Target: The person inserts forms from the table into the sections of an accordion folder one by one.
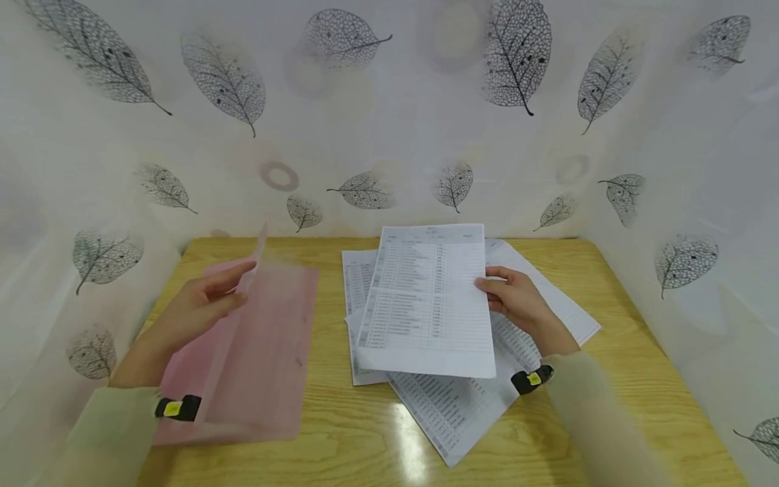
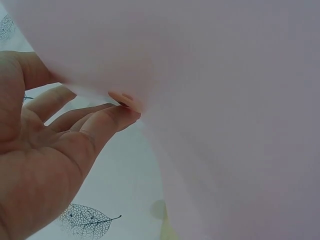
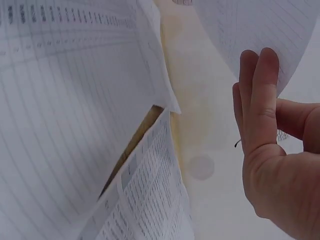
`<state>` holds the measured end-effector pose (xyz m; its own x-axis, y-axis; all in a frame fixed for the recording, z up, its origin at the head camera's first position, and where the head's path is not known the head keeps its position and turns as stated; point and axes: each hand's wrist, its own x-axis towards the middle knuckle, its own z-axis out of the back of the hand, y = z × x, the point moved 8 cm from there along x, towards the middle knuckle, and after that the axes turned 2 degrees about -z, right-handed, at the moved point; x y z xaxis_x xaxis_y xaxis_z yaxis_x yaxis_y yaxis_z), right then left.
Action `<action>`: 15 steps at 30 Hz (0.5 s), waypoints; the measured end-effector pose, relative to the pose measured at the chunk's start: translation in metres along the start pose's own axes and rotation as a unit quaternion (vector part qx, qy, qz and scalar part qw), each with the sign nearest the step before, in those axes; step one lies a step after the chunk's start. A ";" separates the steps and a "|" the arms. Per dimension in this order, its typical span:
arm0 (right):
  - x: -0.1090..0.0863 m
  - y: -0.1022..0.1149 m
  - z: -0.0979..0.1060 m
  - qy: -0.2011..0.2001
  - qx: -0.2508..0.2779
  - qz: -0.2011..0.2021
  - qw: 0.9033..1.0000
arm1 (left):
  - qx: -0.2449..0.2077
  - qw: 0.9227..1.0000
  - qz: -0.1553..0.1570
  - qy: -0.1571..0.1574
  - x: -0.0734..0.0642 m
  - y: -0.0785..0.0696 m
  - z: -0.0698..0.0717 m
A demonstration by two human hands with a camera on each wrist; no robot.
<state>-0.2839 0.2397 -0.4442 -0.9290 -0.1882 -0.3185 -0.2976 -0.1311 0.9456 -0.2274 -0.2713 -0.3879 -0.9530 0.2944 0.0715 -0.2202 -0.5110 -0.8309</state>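
On the left of the table lies a pink plastic folder (image 1: pixel 270 358), its cover raised. My left hand (image 1: pixel 195 308) holds that cover by its outer edge; in the left wrist view the fingertips meet the edge of the pink sheet (image 2: pixel 225 125). A white printed paper sheet (image 1: pixel 426 304) is held tilted up by my right hand (image 1: pixel 520 301), which pinches its right edge between thumb and fingers. Under it, more printed sheets (image 1: pixel 447 412) lie fanned out at different angles. The right wrist view shows the held sheet's corner at the fingers (image 3: pixel 262 95).
The wooden table (image 1: pixel 328 419) carries the folder and papers. A whitish curtain (image 1: pixel 389 135) with a leaf print stands behind the table and along both sides. Each wrist wears a dark strap (image 1: pixel 179 408) with a yellow mark.
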 end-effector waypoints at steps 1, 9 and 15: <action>0.001 0.002 -0.006 0.003 0.005 0.002 1.000 | 0.002 1.000 0.001 -0.001 0.000 0.000 0.000; 0.010 0.012 -0.052 0.026 0.024 0.003 0.999 | -0.009 1.000 -0.007 -0.004 0.001 -0.002 -0.001; 0.014 0.018 -0.085 0.051 0.035 0.011 0.998 | -0.009 1.000 -0.013 -0.011 0.002 -0.004 -0.001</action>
<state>-0.2831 0.1525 -0.4375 -0.9094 -0.2884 -0.2997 -0.2956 -0.0590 0.9535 -0.2284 -0.2680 -0.3846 -0.9514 0.2894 0.1051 -0.2411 -0.4881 -0.8388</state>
